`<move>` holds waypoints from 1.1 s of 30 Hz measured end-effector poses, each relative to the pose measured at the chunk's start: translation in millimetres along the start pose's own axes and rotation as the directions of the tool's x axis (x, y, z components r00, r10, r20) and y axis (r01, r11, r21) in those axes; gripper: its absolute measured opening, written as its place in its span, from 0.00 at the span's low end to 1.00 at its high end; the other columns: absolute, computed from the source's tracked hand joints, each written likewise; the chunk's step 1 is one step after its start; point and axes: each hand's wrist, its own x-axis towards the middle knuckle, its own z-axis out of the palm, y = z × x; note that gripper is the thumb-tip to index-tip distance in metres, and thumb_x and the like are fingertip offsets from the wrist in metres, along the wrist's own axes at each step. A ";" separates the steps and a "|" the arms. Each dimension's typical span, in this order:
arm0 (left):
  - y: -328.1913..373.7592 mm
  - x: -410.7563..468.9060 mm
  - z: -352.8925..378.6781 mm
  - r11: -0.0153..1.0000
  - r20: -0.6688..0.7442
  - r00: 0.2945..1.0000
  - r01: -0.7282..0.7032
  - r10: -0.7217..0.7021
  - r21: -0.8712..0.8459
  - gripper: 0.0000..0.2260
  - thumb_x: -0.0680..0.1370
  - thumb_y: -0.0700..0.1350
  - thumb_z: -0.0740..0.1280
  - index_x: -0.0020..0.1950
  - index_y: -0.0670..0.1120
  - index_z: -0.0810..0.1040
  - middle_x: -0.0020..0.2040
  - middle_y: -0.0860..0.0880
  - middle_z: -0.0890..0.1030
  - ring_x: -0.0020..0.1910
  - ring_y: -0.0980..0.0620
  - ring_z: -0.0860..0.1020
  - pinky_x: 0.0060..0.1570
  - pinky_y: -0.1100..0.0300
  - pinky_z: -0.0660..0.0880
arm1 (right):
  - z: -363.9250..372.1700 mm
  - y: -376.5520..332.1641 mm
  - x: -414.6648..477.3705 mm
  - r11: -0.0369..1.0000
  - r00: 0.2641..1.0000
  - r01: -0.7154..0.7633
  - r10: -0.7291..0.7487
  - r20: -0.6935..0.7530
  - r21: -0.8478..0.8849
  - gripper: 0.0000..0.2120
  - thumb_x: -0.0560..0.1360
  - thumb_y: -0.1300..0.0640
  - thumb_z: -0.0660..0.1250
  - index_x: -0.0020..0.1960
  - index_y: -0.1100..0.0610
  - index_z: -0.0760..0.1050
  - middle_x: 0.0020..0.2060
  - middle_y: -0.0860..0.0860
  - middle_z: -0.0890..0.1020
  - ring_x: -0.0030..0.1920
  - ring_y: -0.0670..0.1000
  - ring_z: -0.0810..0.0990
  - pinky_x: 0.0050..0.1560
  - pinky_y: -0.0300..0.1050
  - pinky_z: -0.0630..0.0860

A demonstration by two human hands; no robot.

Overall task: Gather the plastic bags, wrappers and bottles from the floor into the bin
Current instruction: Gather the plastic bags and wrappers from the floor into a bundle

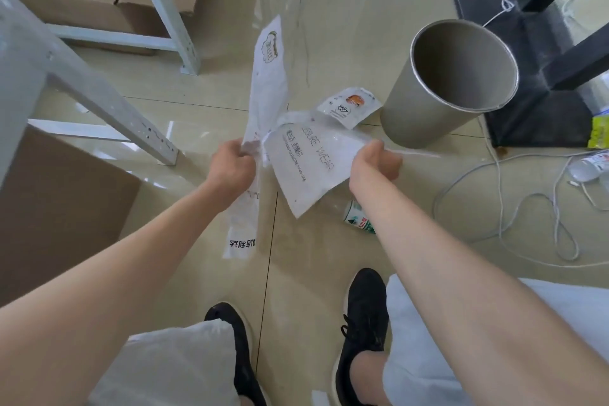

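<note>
Two bags [303, 165] held, one per hand; one wrapper [349, 106], one bottle [357, 217] on floor.

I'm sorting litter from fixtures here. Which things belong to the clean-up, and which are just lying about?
Job: long white printed plastic bag in left hand; white lettered bag in right hand; small wrapper; green-labelled bottle; grey cylindrical bin.

Lying about: brown cardboard boxes; white cables; black stand base.

Bright daylight — floor glare, edge distortion
</note>
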 end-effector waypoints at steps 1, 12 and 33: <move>-0.2 -3.9 -0.9 0.999 0.021 0.999 -0.024 0.024 -0.025 0.14 0.80 0.39 0.55 0.55 0.49 0.78 0.52 0.43 0.83 0.47 0.45 0.79 0.54 0.48 0.78 | 0.7 -6.1 -12.0 0.995 0.995 0.098 -0.098 0.003 0.007 0.09 0.74 0.56 0.60 0.49 0.61 0.74 0.46 0.57 0.79 0.43 0.59 0.75 0.42 0.47 0.69; 18.2 -14.4 -9.5 0.904 0.096 0.995 0.051 -0.011 -0.424 0.10 0.79 0.40 0.57 0.54 0.46 0.77 0.44 0.47 0.79 0.42 0.46 0.78 0.35 0.58 0.76 | 25.9 10.1 -96.1 0.981 0.554 0.168 -0.175 0.814 0.097 0.14 0.77 0.60 0.53 0.43 0.64 0.76 0.43 0.61 0.80 0.43 0.55 0.78 0.35 0.35 0.75; 6.3 10.1 -20.8 0.862 0.013 0.954 0.277 -0.300 -0.425 0.11 0.71 0.49 0.62 0.49 0.45 0.76 0.46 0.41 0.78 0.42 0.43 0.78 0.41 0.54 0.74 | 34.5 33.4 -75.5 0.555 0.122 0.824 0.024 0.992 -0.114 0.34 0.74 0.74 0.50 0.76 0.51 0.64 0.56 0.56 0.75 0.63 0.52 0.74 0.58 0.40 0.70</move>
